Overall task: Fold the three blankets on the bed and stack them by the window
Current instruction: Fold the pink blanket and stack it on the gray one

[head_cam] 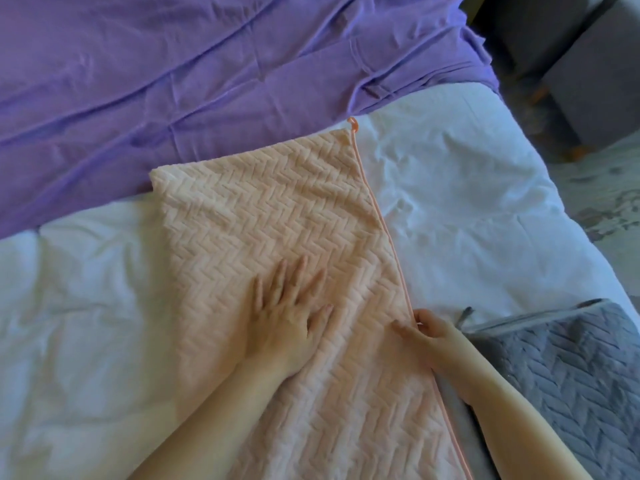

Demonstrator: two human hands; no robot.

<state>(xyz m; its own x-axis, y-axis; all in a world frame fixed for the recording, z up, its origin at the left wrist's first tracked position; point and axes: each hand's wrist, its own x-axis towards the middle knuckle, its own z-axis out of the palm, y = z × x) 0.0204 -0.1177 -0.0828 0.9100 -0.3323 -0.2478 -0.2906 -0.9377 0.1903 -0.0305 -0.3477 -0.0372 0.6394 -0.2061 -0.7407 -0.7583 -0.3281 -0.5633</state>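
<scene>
Pinching the piped right edge of the peach herringbone-quilted blanket [277, 220], the right hand [429, 330] holds it — the left hand [287, 306] presses flat, fingers spread, mid-blanket on the white duvet [86, 306], beside a grey quilted blanket [561, 368]

The left grip [289, 317] lies flat, palm down, fingers straight and spread. The right grip [427, 329] pinches the piped edge of the peach herringbone-quilted blanket [277, 209], fingers curled.
</scene>
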